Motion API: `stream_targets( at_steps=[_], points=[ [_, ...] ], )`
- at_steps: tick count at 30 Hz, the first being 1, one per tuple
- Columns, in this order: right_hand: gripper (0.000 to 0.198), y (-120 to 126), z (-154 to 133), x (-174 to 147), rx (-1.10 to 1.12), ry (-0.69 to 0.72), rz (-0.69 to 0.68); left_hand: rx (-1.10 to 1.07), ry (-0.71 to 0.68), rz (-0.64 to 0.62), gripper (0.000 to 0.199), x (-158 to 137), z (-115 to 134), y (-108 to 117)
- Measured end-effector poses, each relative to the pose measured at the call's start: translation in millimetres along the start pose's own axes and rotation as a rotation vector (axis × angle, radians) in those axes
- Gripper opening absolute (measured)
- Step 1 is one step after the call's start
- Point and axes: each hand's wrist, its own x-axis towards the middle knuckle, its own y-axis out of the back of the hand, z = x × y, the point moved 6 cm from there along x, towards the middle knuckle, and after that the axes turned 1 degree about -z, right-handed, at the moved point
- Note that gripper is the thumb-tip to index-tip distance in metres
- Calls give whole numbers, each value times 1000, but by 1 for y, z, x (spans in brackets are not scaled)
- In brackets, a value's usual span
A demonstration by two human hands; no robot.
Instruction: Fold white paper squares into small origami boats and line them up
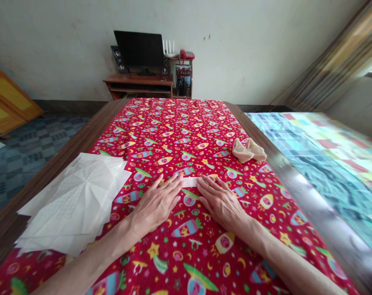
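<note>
A narrow white folded paper strip [190,182] lies flat on the red patterned cloth [186,135], its middle showing between my hands. My left hand [158,198] rests flat over the strip's left end with its fingers stretched out. Over the right end, my right hand [220,199] also lies flat, palm down, fingers extended. Both hands press from above, and the strip's ends are hidden under the fingers. Left of my left hand sits a loose stack of creased white paper sheets [72,200]. A folded beige paper shape [249,150] stands beyond my right hand.
Dark wooden table edges [280,168] show on both sides of the cloth. At the far wall, a desk [139,80] holds a monitor [139,49], speakers and a red telephone [186,55]. A bed with a checkered cover [323,151] stands at right, a yellow cabinet [12,98] at left.
</note>
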Motion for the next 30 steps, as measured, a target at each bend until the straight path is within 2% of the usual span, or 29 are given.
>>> stream_targets(
  at_steps=[7, 12, 16, 20, 25, 30],
  points=[
    [30, 5, 9, -5, 15, -53, 80, -4, 31, 61, 41, -11, -10, 3],
    [24, 10, 24, 12, 128, -101, 206, -127, 44, 243, 28, 5, -18, 8],
    [28, 7, 33, 23, 96, -114, 224, -240, 60, 286, 23, 19, -25, 10],
    [25, 10, 27, 22, 117, -60, 246, -292, 72, 326, 24, 22, -30, 8],
    [28, 14, 19, 16, 81, -102, 163, -309, 85, 342, 26, 19, -33, 1],
    [14, 6, 24, 18, 319, -212, 88, -337, 120, 361, 32, 16, -36, 1]
  ],
)
